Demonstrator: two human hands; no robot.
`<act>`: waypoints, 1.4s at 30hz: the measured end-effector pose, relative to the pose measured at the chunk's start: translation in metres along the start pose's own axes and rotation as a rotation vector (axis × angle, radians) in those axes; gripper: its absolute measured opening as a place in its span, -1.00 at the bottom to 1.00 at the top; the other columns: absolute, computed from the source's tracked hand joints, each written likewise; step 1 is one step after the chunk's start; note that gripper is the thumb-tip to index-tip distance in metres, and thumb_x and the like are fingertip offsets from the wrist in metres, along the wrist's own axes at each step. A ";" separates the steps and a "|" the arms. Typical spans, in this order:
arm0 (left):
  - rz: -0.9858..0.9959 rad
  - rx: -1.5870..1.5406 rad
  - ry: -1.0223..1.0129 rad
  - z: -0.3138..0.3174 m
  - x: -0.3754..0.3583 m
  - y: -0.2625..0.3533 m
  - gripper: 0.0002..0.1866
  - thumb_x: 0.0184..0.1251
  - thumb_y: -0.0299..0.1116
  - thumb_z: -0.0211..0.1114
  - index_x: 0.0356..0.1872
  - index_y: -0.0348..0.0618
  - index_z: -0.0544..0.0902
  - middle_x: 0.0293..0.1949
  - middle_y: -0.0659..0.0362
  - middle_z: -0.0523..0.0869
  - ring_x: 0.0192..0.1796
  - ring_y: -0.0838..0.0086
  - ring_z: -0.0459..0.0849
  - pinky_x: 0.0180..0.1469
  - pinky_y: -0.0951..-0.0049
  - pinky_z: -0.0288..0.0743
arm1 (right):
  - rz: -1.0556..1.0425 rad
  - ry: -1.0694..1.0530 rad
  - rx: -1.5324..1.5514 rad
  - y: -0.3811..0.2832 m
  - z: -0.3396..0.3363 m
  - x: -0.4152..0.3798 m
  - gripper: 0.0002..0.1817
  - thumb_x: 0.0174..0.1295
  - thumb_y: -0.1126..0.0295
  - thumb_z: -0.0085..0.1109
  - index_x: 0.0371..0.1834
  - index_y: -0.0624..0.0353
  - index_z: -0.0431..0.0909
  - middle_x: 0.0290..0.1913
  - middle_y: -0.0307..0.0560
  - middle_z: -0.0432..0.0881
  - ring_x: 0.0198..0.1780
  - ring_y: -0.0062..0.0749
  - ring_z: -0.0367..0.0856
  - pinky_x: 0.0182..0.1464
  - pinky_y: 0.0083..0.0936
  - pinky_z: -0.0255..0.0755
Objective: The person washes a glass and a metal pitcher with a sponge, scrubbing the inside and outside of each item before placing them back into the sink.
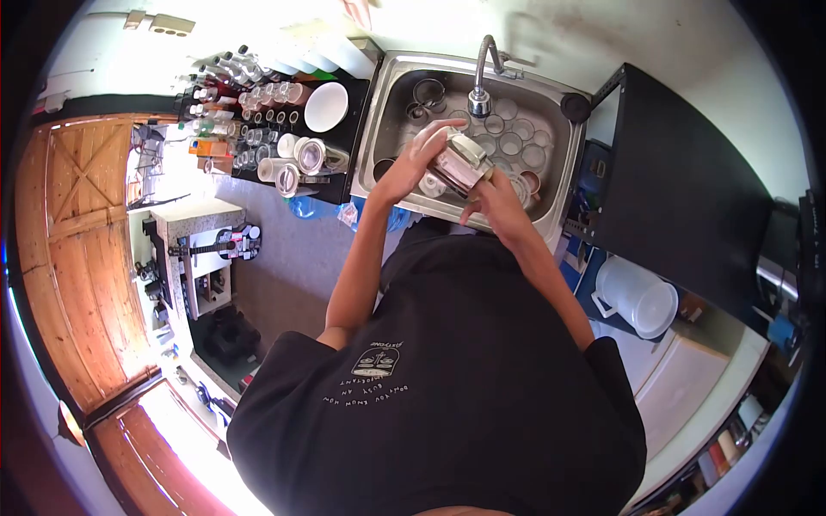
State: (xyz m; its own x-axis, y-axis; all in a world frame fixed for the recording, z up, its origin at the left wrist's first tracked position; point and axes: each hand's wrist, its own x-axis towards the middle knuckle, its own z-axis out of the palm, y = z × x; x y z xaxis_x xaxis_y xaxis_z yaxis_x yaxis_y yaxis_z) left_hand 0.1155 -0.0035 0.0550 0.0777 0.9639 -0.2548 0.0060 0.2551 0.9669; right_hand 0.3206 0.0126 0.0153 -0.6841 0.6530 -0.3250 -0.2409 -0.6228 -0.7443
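Observation:
Over the front part of the metal sink, a clear container with a pale lid-like top is held between my two hands. My left hand wraps its upper left side, fingers bent over the top. At its lower right, my right hand grips the other end with curled fingers. Several round glasses and lids lie in the basin below and behind the container. The faucet hangs over the basin, just behind my hands. Whether water is running cannot be made out.
Left of the sink, a black shelf holds a white bowl, bottles and glass jars. A large black panel stands at the right. Below it sits a translucent pitcher. Part of a hand or foot shows at the top edge.

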 end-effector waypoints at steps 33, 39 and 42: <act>0.154 -0.705 0.215 -0.078 -0.014 -0.024 -0.42 0.44 -0.37 0.38 0.46 -0.18 0.50 0.19 -0.01 0.75 0.20 0.36 0.73 0.25 0.34 0.62 | 0.121 -0.074 0.556 0.027 0.082 0.064 -0.61 0.61 0.27 0.04 0.31 0.34 0.44 0.10 0.01 0.67 -0.18 -0.40 0.74 -0.44 -0.50 0.69; -0.114 -0.168 0.334 -0.115 -0.015 -0.016 -0.54 0.39 -0.29 0.43 0.26 -0.22 0.68 0.03 0.12 0.73 0.07 0.51 0.65 0.11 0.46 0.51 | 0.045 0.068 -0.198 0.032 0.115 0.080 -0.60 0.63 0.28 -0.02 0.39 0.26 0.43 0.17 -0.03 0.66 -0.09 -0.43 0.73 -0.44 -0.52 0.70; 0.100 -0.363 0.233 -0.127 -0.016 -0.027 -0.51 0.45 -0.29 0.41 0.34 -0.23 0.62 0.12 0.13 0.74 0.15 0.47 0.69 0.24 0.44 0.53 | 0.105 -0.054 0.314 0.032 0.117 0.086 -0.58 0.61 0.24 0.03 0.37 0.26 0.45 0.15 -0.03 0.65 0.02 -0.41 0.71 -0.43 -0.51 0.70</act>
State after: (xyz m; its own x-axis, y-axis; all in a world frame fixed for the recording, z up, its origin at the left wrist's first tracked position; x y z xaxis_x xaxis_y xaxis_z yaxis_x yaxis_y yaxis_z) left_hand -0.0126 -0.0157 0.0309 -0.1672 0.9661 -0.1967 -0.3436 0.1298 0.9301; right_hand 0.1736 -0.0015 0.0322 -0.7503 0.5591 -0.3527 -0.3615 -0.7937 -0.4892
